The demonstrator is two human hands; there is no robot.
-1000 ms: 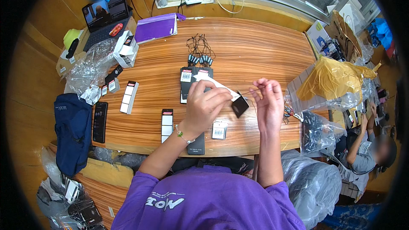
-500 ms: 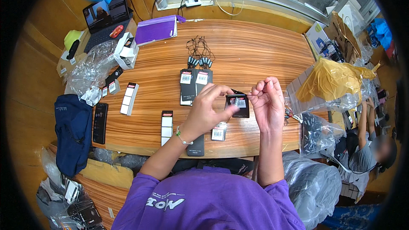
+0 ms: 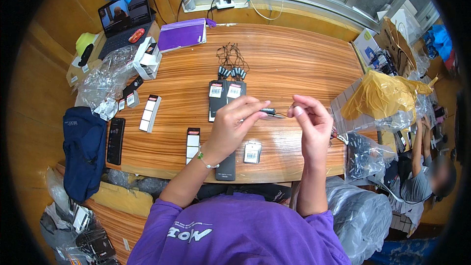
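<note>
My left hand [image 3: 234, 126] is closed on a black hang tag [image 3: 268, 111], now turned edge-on above the table. A thin dark cord reaches from it to my right hand [image 3: 315, 125], whose thumb and forefinger are pinched on the cord's end. Below the tag lies a small pile of barcode labels [image 3: 252, 153]. Under my left forearm are a strip of white labels [image 3: 193, 143] and a dark grey card stack [image 3: 226, 172]. Beyond my left hand lie dark grey tags [image 3: 216, 104] with barcode stickers, their black cords [image 3: 231, 58] spread toward the far side.
At left are a label stack [image 3: 149, 113], a phone [image 3: 115, 141] and a navy bag [image 3: 83, 154]. A purple folder [image 3: 181, 36] and a laptop [image 3: 120, 37] stand farther back. Yellow plastic wrap [image 3: 385, 95] covers a box at right; a co-worker [image 3: 417, 176] sits beyond.
The black tag has turned from face-up to edge-on. My right hand has turned and lowered slightly, still pinching the cord. The barcode label pile shows more fully.
</note>
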